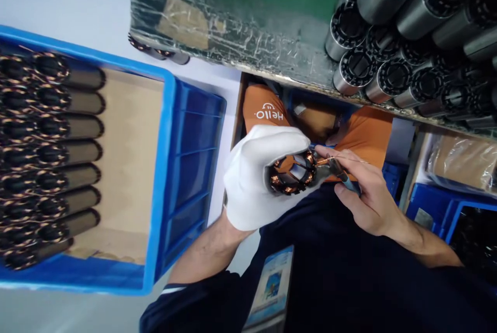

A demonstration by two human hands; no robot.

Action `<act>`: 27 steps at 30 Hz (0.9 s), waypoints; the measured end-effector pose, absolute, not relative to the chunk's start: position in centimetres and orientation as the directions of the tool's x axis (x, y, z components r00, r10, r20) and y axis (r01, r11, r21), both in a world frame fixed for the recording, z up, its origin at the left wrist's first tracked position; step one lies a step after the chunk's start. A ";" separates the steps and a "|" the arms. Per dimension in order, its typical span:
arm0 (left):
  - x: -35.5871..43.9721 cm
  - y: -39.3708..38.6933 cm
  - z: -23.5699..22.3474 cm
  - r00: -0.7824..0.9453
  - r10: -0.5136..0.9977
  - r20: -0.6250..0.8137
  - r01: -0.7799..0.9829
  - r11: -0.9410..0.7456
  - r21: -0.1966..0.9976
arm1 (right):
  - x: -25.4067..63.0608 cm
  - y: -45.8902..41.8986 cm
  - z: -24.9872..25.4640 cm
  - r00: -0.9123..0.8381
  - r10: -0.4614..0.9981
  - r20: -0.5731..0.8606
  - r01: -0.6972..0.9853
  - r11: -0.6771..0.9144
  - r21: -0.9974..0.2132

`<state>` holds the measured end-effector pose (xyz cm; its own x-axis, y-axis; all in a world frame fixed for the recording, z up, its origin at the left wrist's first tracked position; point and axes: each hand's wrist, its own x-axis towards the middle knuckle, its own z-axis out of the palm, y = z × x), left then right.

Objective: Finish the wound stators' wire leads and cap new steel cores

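Note:
My left hand (256,177), in a white glove, is wrapped round a wound stator (294,173), a dark cylinder with copper coils at its open end. My bare right hand (365,196) pinches a thin tool (344,175) against the copper winding at the stator's rim; a fine copper wire (349,159) runs out to the right from there. Both hands are held over my lap, just below the edge of a green-topped bench (233,27).
A blue crate (166,177) on the left holds several wound stators (46,157) in rows on cardboard. Several bare metal stator cores (407,27) are stacked on the bench at top right. Blue bins (430,203) and a plastic-wrapped bundle (462,159) sit lower right.

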<state>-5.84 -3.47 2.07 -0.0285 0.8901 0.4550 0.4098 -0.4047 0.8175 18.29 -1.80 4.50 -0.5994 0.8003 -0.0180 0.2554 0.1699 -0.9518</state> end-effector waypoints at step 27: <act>-5.0 -3.7 -0.3 0.339 0.922 0.188 0.532 -0.352 0.770 | 17.9 1.2 -4.4 -0.669 0.532 -0.519 0.108 -0.621 -0.776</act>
<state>-5.02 -3.70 -0.34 0.3393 0.9218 0.1875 0.5321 -0.3525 0.7698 17.86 1.23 -4.36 -0.6689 0.5320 -0.5192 0.1080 -0.6215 -0.7759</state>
